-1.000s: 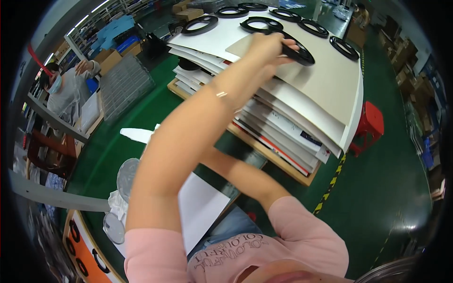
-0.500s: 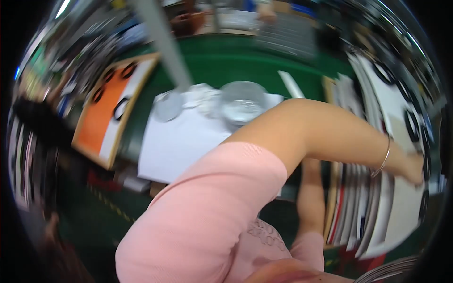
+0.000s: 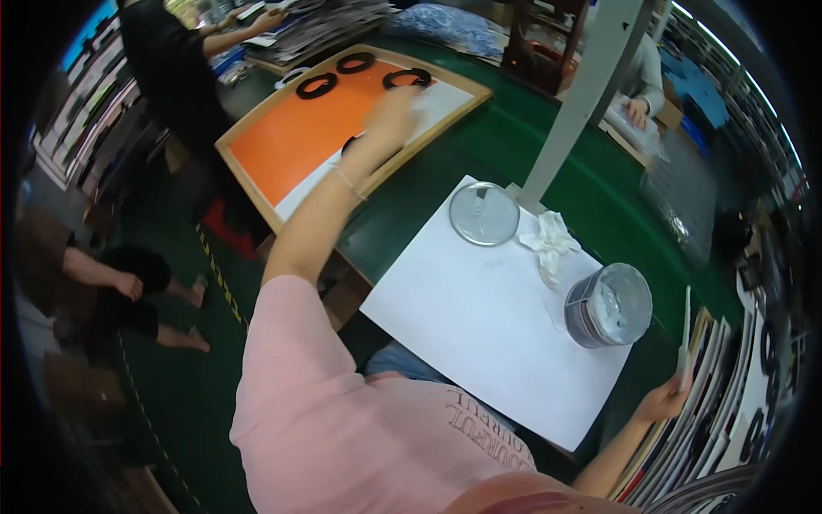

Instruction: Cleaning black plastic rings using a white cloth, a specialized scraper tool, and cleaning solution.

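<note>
The left hand (image 3: pixel 392 110), fingers blurred so I cannot tell their state, is setting a black ring (image 3: pixel 354 146) onto the orange board (image 3: pixel 287 141). The right hand (image 3: pixel 664 398) is gripping a white strip (image 3: pixel 685 338), fingers clamped; placement likely needs alignment beside the 3 rings (image 3: pixel 355 62).

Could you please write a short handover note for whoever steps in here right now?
Left hand: stretched out over the orange board, at a black ring near the board's white strip; motion blur hides whether it grips the ring.
Right hand: on the edge of the stacked boards, touching a thin sheet.
Done: three more black rings lie along the board's far edge.
Left: more rings show on the stack at right.
On the white sheet: an open tub of white paste, its lid, a crumpled rag.
</note>
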Demonstrator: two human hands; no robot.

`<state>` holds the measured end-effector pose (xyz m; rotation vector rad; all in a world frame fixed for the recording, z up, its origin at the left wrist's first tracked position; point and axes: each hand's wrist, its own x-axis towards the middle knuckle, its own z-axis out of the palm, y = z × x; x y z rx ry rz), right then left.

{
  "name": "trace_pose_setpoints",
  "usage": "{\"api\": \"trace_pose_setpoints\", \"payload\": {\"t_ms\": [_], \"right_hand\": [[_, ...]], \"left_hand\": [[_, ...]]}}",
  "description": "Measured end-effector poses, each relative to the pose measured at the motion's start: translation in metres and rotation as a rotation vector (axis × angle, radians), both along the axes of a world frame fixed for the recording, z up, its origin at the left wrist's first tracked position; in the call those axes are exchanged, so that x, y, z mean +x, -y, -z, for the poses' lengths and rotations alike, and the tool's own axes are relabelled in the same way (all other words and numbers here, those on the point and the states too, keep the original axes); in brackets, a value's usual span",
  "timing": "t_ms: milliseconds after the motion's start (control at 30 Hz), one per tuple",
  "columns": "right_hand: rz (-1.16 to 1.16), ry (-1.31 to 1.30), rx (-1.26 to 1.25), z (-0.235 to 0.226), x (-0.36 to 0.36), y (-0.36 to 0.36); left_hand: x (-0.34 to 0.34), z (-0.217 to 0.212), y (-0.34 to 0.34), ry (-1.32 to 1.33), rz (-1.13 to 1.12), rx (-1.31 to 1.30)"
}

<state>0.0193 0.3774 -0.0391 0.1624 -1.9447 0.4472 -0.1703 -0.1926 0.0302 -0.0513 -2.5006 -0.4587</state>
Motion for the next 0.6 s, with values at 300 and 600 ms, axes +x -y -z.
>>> {"api": "trace_pose_setpoints", "payload": {"t_ms": [300, 600], "right_hand": [[0.004, 0.560, -0.012, -0.122, -0.020, 0.062], [0.101, 0.884, 0.466, -0.164, -0.023, 0.096]], "left_hand": [[-0.047, 0.108, 0.184, 0.683, -0.142, 0.053], [0.013, 0.009, 0.141, 0.850, 0.093, 0.948]]}}
